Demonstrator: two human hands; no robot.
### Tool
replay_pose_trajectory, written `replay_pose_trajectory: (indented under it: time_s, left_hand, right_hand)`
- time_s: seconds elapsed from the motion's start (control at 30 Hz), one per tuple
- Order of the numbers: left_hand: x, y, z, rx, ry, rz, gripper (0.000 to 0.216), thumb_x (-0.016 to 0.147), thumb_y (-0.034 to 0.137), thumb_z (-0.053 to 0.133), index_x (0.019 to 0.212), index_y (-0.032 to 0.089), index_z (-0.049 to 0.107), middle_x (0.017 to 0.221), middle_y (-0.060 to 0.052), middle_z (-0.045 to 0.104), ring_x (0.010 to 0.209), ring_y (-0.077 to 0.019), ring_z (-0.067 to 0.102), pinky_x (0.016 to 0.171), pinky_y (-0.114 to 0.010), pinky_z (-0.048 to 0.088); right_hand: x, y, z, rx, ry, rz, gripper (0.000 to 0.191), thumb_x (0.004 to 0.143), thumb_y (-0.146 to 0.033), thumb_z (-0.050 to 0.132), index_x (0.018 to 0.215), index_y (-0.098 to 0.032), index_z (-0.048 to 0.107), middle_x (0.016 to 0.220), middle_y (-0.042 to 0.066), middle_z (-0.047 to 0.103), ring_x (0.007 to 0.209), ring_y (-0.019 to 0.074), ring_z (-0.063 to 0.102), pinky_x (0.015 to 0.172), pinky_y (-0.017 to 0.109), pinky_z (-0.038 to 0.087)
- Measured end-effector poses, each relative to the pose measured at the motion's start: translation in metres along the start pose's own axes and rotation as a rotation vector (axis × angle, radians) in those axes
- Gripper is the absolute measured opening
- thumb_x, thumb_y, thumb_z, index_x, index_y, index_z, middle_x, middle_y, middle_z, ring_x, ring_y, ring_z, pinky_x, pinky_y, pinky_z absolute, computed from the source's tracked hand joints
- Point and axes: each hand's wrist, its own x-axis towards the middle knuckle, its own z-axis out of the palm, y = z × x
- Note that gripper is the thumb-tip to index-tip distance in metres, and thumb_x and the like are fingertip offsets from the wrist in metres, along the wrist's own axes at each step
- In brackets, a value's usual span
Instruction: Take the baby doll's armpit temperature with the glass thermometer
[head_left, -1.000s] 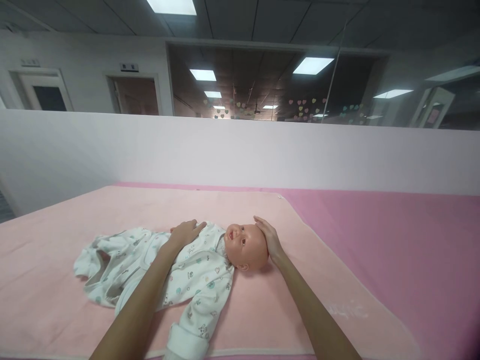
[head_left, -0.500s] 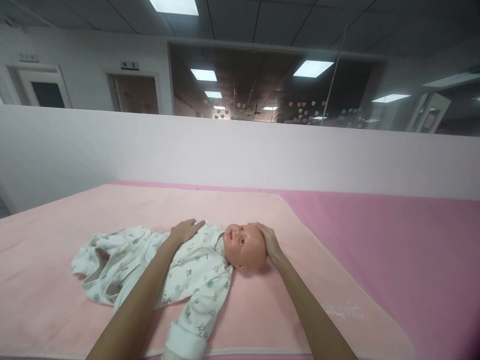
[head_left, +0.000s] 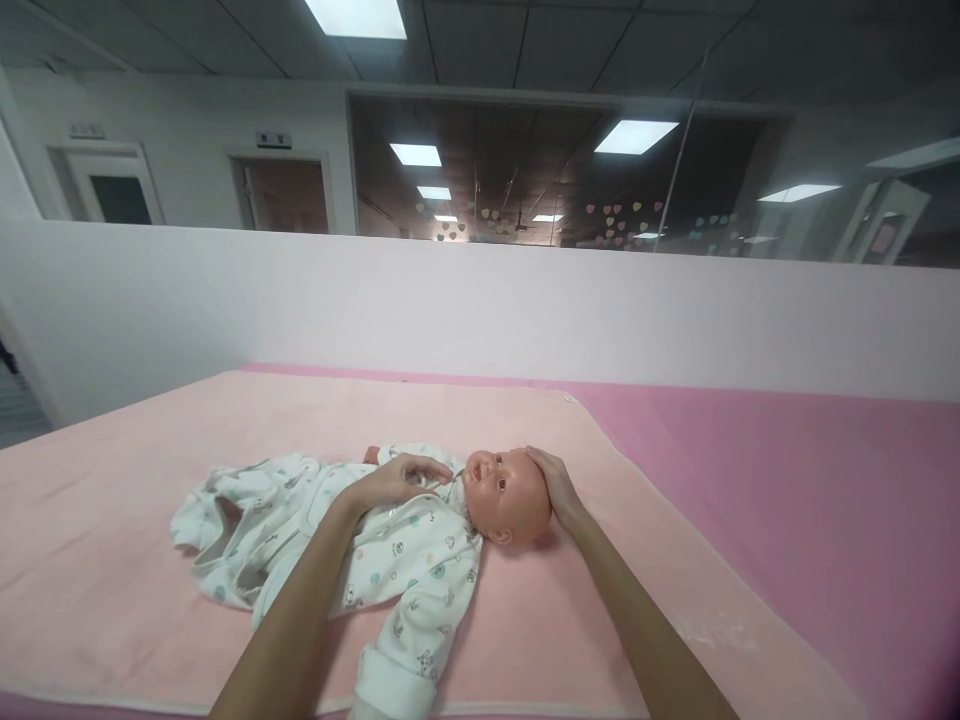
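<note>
**Doll on the blanket, both hands on it**

Head view: the doll (head_left: 507, 485), in a printed romper (head_left: 405, 560), lies on a pink blanket (head_left: 150, 450) over the table (head_left: 787, 480), with a white partition (head_left: 480, 300) at 12 o'clock. The right hand (head_left: 556, 482) cups its head from 3 o'clock, palm open. The left hand (head_left: 399, 478) is at the collar, and I cannot tell whether it grips. The romper hides the body, and the near cuff is cut off.

A baby doll (head_left: 420, 520) lies on its back on a pale pink blanket (head_left: 112, 520), bald head (head_left: 510, 485) to the right, dressed in a white printed sleepsuit (head_left: 330, 530), one cuffed sleeve toward the near edge.
</note>
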Motion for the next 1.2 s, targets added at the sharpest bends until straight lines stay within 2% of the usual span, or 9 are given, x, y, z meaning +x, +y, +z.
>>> replay_pose_trajectory:
  time_s: [0.1,0.2,0.37,0.43,0.53,0.67,0.83,1.0,1.2]
  left_hand:
    - [0.001,0.003,0.001,0.007,0.011,-0.052,0.028,0.065,0.029,0.066,0.091,0.018,0.070,0.095,-0.007,0.067,0.086,-0.0207,0.058,0.072,-0.025,0.043]
    - [0.004,-0.006,0.000,-0.117,0.124,-0.091,0.022,0.064,0.028,0.067,0.082,0.014,0.071,0.076,-0.006,0.067,0.072,-0.0180,0.058,0.062,-0.024,0.042]
    - [0.008,-0.021,-0.006,-0.688,0.515,-0.159,0.029,0.060,0.020,0.069,0.087,0.014,0.064,0.071,-0.002,0.064,0.063,-0.0138,0.058,0.058,-0.022,0.043]
    - [0.007,-0.022,-0.009,-0.839,0.576,-0.189,0.033,0.060,0.016,0.068,0.091,0.014,0.060,0.068,-0.002,0.063,0.057,-0.0128,0.057,0.054,-0.022,0.044]
    - [0.007,-0.021,-0.011,-0.912,0.568,-0.203,0.037,0.060,0.011,0.066,0.096,0.014,0.057,0.068,-0.002,0.062,0.055,-0.0136,0.058,0.051,-0.022,0.045]
    - [0.007,-0.021,-0.012,-0.910,0.558,-0.194,0.035,0.061,0.009,0.065,0.095,0.013,0.056,0.069,-0.004,0.063,0.058,-0.0146,0.060,0.052,-0.022,0.047]
    - [0.010,-0.025,-0.011,-0.921,0.529,-0.162,0.032,0.061,0.009,0.066,0.092,0.013,0.058,0.070,-0.003,0.063,0.059,-0.0139,0.060,0.055,-0.022,0.047]
    - [0.008,-0.023,-0.010,-0.836,0.551,-0.181,0.031,0.061,0.013,0.068,0.091,0.013,0.059,0.067,-0.002,0.063,0.057,-0.0131,0.059,0.053,-0.021,0.045]
    - [0.005,-0.019,-0.008,-0.795,0.580,-0.189,0.033,0.060,0.017,0.070,0.091,0.013,0.059,0.071,-0.004,0.064,0.059,-0.0144,0.060,0.054,-0.021,0.045]
  right_hand:
    - [0.018,-0.012,-0.002,-0.112,-0.044,-0.006,0.031,0.065,-0.045,0.057,0.071,-0.015,0.064,0.081,0.004,0.065,0.079,0.0183,0.057,0.074,0.029,0.042]
    - [0.037,-0.041,0.006,-0.195,-0.136,-0.036,0.024,0.064,-0.037,0.060,0.071,-0.015,0.066,0.078,0.003,0.065,0.079,0.0175,0.056,0.077,0.030,0.040]
    - [0.039,-0.091,0.053,-0.616,-0.586,-0.246,0.019,0.070,-0.035,0.058,0.073,-0.019,0.067,0.092,0.003,0.065,0.089,0.0179,0.056,0.081,0.029,0.039]
    - [0.027,-0.095,0.081,-0.869,-0.684,-0.307,0.017,0.071,-0.033,0.059,0.078,-0.021,0.068,0.103,0.004,0.062,0.092,0.0189,0.056,0.082,0.029,0.040]
    - [0.010,-0.082,0.120,-1.342,-0.630,-0.339,0.024,0.072,-0.026,0.058,0.093,-0.021,0.067,0.113,0.009,0.058,0.106,0.0242,0.050,0.088,0.036,0.037]
    - [0.006,-0.058,0.146,-1.506,-0.506,-0.311,0.030,0.077,-0.018,0.051,0.103,-0.011,0.063,0.121,0.020,0.051,0.122,0.0332,0.034,0.097,0.053,0.022]
    - [0.009,-0.051,0.145,-1.622,-0.388,-0.314,0.031,0.076,-0.018,0.053,0.105,-0.012,0.062,0.123,0.021,0.049,0.119,0.0348,0.037,0.098,0.056,0.015]
    - [0.010,-0.065,0.135,-1.520,-0.383,-0.265,0.026,0.075,-0.009,0.052,0.097,-0.015,0.064,0.109,0.016,0.061,0.108,0.0281,0.049,0.097,0.050,0.019]
    - [0.014,-0.110,0.077,-1.413,-0.386,-0.271,0.015,0.073,-0.013,0.055,0.082,-0.015,0.066,0.084,0.009,0.068,0.085,0.0198,0.060,0.087,0.034,0.033]
